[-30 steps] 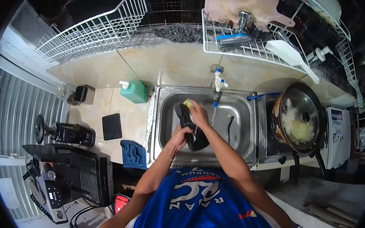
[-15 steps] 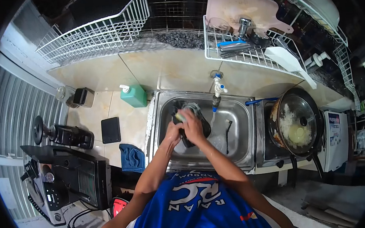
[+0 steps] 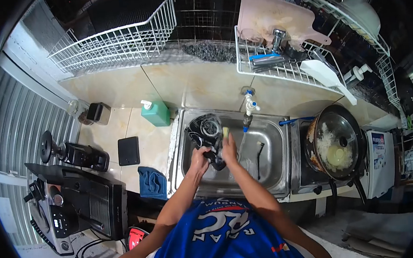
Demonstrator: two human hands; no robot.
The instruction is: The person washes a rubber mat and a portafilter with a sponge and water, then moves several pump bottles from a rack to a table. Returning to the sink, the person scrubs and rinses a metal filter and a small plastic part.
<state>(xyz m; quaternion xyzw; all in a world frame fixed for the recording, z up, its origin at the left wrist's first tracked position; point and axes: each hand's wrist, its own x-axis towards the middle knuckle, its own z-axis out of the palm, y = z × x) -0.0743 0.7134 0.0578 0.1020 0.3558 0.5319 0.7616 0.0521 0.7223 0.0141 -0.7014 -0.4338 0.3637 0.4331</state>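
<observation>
Over the left part of the steel sink (image 3: 279, 172), my left hand (image 3: 199, 159) is closed on the lower end of a black soapy part (image 3: 201, 129) with a round ring on it. My right hand (image 3: 229, 149) is beside that part's right side, closed on a yellowish sponge (image 3: 225, 132). White suds cover parts of the black piece. A thin stream of water runs from the tap (image 3: 249, 105). A black brush (image 3: 259, 161) lies in the sink to the right of my hands.
Left of the sink are a green soap bottle (image 3: 156, 113), a blue cloth (image 3: 151, 182), a black flat box (image 3: 128, 151) and a black coffee machine (image 3: 91, 201). On the right, a lidded pan (image 3: 336, 143) sits on the stove. A wire dish rack (image 3: 279, 67) hangs above.
The black part is now tilted with its ringed face showing. My right hand has moved off its top to its right side with the sponge. The view has shifted slightly.
</observation>
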